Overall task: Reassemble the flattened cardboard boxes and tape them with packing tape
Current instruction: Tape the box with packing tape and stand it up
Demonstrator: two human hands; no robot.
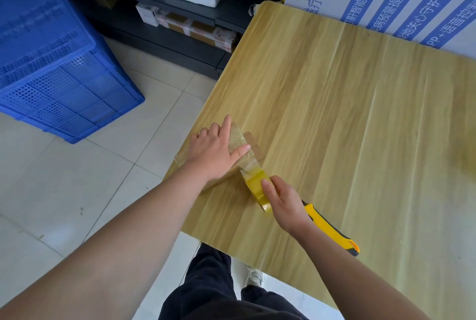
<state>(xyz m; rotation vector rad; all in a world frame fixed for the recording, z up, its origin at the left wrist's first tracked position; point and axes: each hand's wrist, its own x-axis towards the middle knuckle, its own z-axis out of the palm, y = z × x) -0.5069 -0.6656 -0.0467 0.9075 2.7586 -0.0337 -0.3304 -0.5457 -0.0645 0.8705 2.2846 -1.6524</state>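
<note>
Cardboard box [255,143] pinned by flat-fingered left hand [210,155]; tape roll [257,187], gripped by right hand [283,203], best pulled taut toward 5 o'clock, then smoothed.

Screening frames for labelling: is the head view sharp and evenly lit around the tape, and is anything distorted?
Head view: soft, even light, no hard shadows; tape roll and left hand fairly sharp; the table smears into blur at its right edge; wide-angle lens bows the blue crate and table edges.
</note>
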